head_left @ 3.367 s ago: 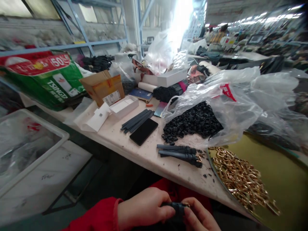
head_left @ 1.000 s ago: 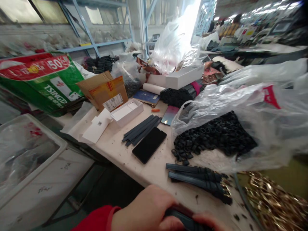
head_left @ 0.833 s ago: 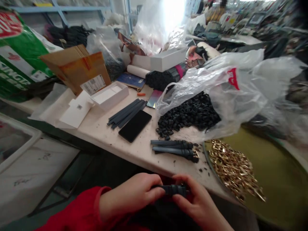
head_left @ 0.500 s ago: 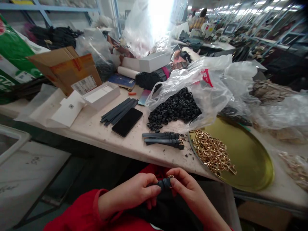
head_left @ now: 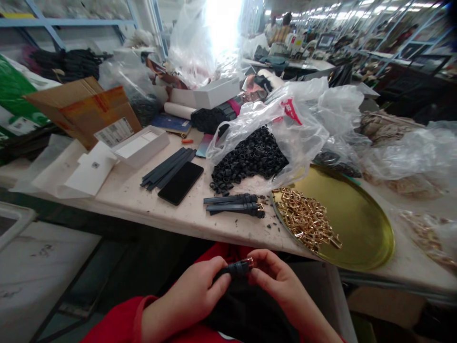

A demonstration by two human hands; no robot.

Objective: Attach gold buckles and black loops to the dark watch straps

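While the left hand (head_left: pixel 193 291) pinches one dark strap (head_left: pixel 235 269), apparently to steady it, I see the right hand (head_left: pixel 276 278) at its gold buckle (head_left: pixel 250 262); whether it grips, I cannot tell. They're before the desk (head_left: pixel 232 228), where one tray (head_left: pixel 357 214) probably keeps loose buckles (head_left: pixel 303 216), uncountably many, together beside one phone-side strap pile (head_left: pixel 167 167).

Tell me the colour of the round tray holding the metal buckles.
The round, shiny metal tray is yellowish gold, seen best in the head view.
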